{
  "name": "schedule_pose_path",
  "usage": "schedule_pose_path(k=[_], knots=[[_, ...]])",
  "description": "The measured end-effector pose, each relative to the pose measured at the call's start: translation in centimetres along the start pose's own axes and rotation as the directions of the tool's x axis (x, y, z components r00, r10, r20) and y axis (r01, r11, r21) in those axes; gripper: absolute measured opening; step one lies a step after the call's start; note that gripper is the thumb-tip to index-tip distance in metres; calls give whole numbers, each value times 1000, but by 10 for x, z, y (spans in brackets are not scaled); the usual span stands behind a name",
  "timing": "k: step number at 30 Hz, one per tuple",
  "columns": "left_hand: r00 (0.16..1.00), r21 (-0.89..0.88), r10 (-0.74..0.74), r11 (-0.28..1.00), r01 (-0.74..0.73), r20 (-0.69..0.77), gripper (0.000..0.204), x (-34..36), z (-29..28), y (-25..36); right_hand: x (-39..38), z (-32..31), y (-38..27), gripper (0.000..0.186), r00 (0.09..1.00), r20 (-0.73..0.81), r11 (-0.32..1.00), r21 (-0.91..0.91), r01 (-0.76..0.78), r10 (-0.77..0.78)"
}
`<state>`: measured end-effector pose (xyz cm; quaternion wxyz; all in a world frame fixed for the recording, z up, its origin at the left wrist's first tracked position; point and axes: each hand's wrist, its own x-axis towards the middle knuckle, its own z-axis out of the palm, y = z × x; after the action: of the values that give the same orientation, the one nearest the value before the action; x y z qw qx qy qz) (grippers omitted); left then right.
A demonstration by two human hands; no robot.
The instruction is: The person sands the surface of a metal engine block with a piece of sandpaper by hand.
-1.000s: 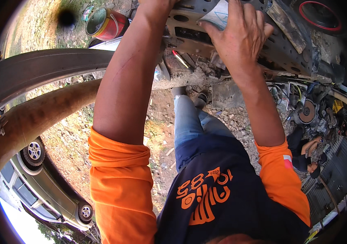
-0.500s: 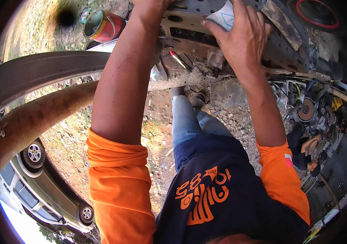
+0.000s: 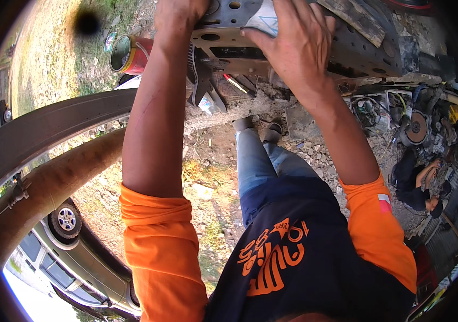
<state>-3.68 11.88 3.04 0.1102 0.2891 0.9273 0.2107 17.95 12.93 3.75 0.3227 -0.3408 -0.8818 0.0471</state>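
A dark metal beam (image 3: pixel 229 38) with round holes and long slots lies across the top of the view. Over its surface my right hand (image 3: pixel 305 51) is closed on a folded white sheet with blue print (image 3: pixel 264 20), which looks like the back of sandpaper. The thumb lies along the sheet's near-left side, and the underside of the sheet is hidden. My left hand (image 3: pixel 179 15) reaches to the beam's left part. Its fingers run out of the picture at the top, so what they do is hidden.
Below the beam lie a red-and-white pen-like tool (image 3: pixel 235 83) and a clear plastic packet (image 3: pixel 206 103). A red bucket (image 3: pixel 136 55) stands left. A curved dark bar (image 3: pixel 62 115) and a rusty pipe (image 3: pixel 65 180) cross left. An angle grinder (image 3: pixel 416 127) and a seated person (image 3: pixel 419 180) are right.
The view has shifted, so the beam sits lower and further left. Against the beam's holes, my right hand and the sheet have slid slightly away from me. The grip looks the same.
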Motion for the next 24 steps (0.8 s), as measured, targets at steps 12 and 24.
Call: schedule_pose_path(k=[12, 24], knots=[[997, 62, -13, 998, 18, -79, 87, 9, 7, -1, 0, -28, 38, 64, 982, 190, 997, -74, 25, -11], [998, 199, -44, 979, 33, 52, 92, 2, -4, 7, -7, -28, 25, 59, 997, 77, 1000, -16, -26, 27]])
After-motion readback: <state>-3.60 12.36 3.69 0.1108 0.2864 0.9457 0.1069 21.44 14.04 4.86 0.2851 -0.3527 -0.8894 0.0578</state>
